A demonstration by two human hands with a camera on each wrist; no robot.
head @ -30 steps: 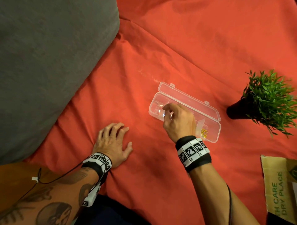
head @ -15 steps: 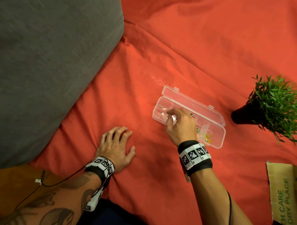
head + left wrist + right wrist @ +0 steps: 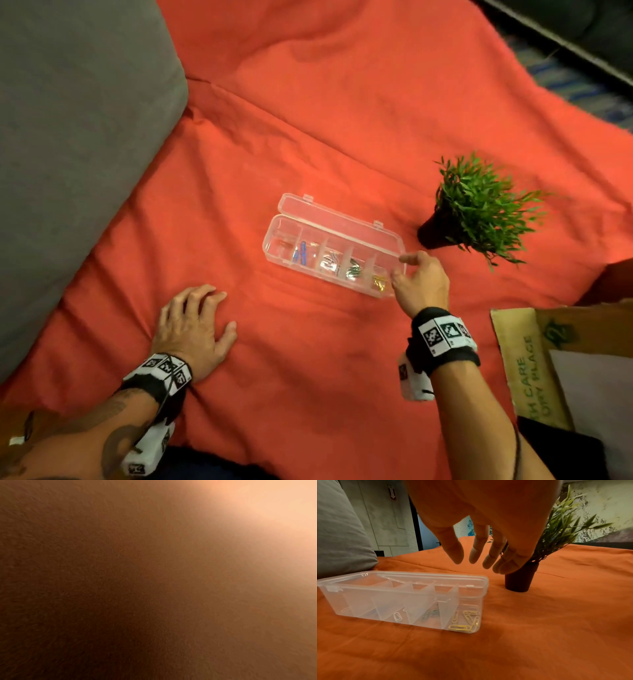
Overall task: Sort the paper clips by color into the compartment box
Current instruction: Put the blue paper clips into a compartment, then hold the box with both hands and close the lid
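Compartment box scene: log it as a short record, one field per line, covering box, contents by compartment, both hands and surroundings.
box: clear compartment box on the red cloth, lid open
far-left compartment: contents unclear
next compartment: blue clips
middle compartment: white clips
next compartment: green clips
right-end compartment: yellow clips
right hand: open, empty, by the box's right end
left hand: flat on the cloth, away from the box
left wrist view: dark, shows nothing
nearby: potted plant, grey cushion, cardboard box
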